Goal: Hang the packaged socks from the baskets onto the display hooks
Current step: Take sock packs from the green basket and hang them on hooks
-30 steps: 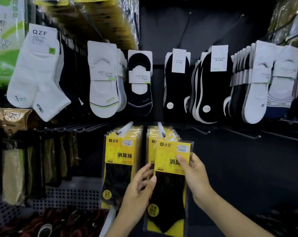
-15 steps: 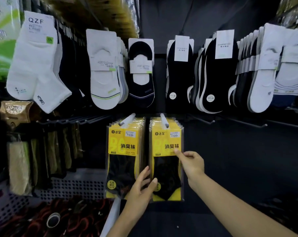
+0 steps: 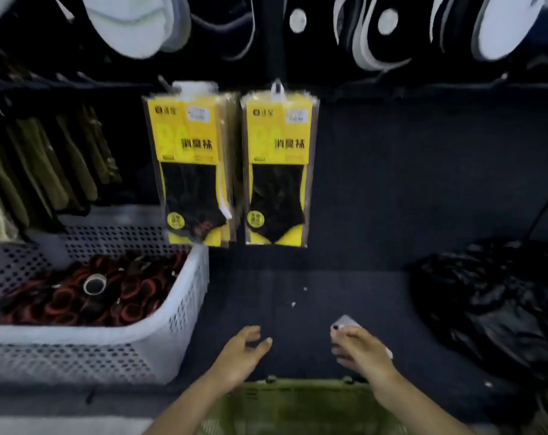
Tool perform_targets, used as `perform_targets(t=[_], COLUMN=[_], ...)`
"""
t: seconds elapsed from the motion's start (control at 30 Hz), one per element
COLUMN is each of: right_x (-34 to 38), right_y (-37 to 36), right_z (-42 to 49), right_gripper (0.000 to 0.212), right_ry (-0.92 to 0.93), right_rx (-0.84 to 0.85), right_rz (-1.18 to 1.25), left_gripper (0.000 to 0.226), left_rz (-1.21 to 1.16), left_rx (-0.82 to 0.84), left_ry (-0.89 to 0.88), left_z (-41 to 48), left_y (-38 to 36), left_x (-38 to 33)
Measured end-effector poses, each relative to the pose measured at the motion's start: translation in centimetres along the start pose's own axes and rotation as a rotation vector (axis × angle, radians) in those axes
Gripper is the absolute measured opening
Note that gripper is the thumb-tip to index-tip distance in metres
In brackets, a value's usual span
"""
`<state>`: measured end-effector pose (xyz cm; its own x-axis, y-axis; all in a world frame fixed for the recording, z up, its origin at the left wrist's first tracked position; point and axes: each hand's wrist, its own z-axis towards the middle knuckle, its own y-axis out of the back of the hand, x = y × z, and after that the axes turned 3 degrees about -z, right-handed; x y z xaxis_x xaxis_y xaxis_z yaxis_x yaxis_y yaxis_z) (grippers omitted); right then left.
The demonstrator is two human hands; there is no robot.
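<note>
Dark display panelling (image 3: 392, 171) filled the background of a shop rack, blurred by camera motion, and below it ran a dark blue shelf (image 3: 297, 293) flecked with a few pale specks. From the upper row hung white and black low-cut socks (image 3: 134, 23), only their toes in view. Two stacks of packaged socks in yellow-and-black wrappers hung side by side on hooks: the left stack (image 3: 191, 164) and the right stack (image 3: 277, 167), each from a pale hook end (image 3: 277, 87) poking through the top. Olive packets (image 3: 46, 161) hung at the left. On the shelf below them sat a white perforated basket (image 3: 109, 350) heaped with red-and-black items and a roll of tape (image 3: 94, 284). A crumpled black plastic bag (image 3: 492, 309) lay on the shelf at the right. At the near edge, a green basket (image 3: 297, 406) showed its rim between the forearms. The left hand (image 3: 241, 350) hovered above the shelf, fingers loosely curled and apart, holding nothing. The right hand (image 3: 360, 346) was partly closed, its fingers pinching a small pale object (image 3: 346, 321) too blurred to identify
</note>
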<state>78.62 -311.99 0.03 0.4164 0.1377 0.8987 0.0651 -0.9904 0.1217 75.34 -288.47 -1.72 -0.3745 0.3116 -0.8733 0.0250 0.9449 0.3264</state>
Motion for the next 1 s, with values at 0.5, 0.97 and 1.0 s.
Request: perform_targets(t=[0.5,0.97,1.0], right_x=[-25.9,-28.7,-28.7], right_y=[4.0,0.7,0.8], right_z=[-0.5,1.1,1.2], right_gripper=[0.041,0.075,0.073], right_ry=[-0.475,-0.47,-0.495], right_rx=[-0.033,0.0,-0.021], right_rz=[-0.202,-0.252,-0.203], left_gripper=[0.019,0.091,0.09], left_rz=[0.117,0.205,0.179], left_rx=[0.039,0.131,0.14], left_ry=[0.413,0.398,0.409], left_z=[-4.9,-4.2,-4.1], left_y=[-10.1,-13.1,-13.1], left_x=[22.7,24.2,24.2])
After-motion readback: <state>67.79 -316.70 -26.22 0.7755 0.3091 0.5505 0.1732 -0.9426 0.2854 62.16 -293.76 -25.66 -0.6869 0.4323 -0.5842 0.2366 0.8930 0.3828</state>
